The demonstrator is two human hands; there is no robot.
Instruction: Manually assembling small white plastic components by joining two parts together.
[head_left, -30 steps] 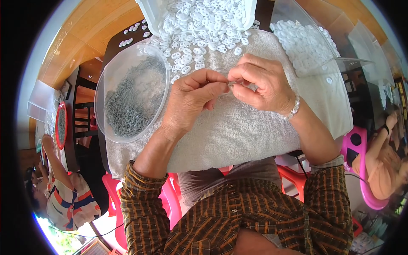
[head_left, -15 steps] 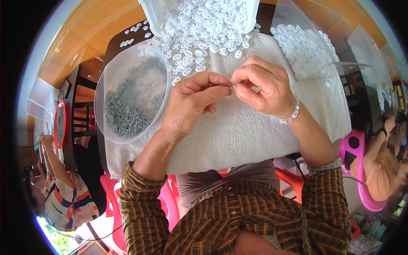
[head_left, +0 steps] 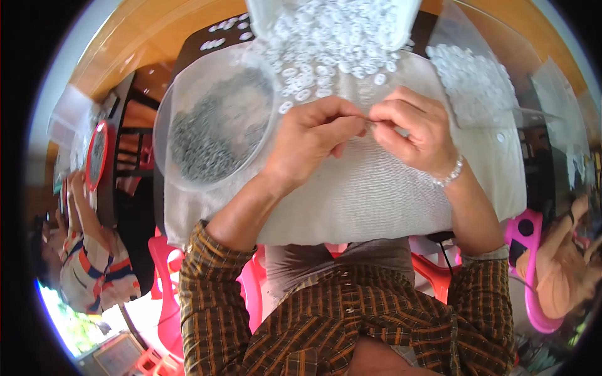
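My left hand and my right hand meet fingertip to fingertip above the towel-covered table. Between their pinched fingers shows a small thin grey piece, too small and blurred to name more exactly. A beaded bracelet circles my right wrist. To the left of my left hand stands a round clear tub with a heap of small grey screw-like pieces in it. Beyond my hands, small white oval plastic pieces with holes spill from a white bin onto the towel.
At the far right, a clear box holds many white pieces. A pale towel covers most of the dark table. People sit at both sides, one in a patterned top near a red-rimmed tray, another by a pink chair.
The whole view has shifted, so table and hands appear further right and the picture is blurrier. My hands stay pinched together at nearly the same place over the towel.
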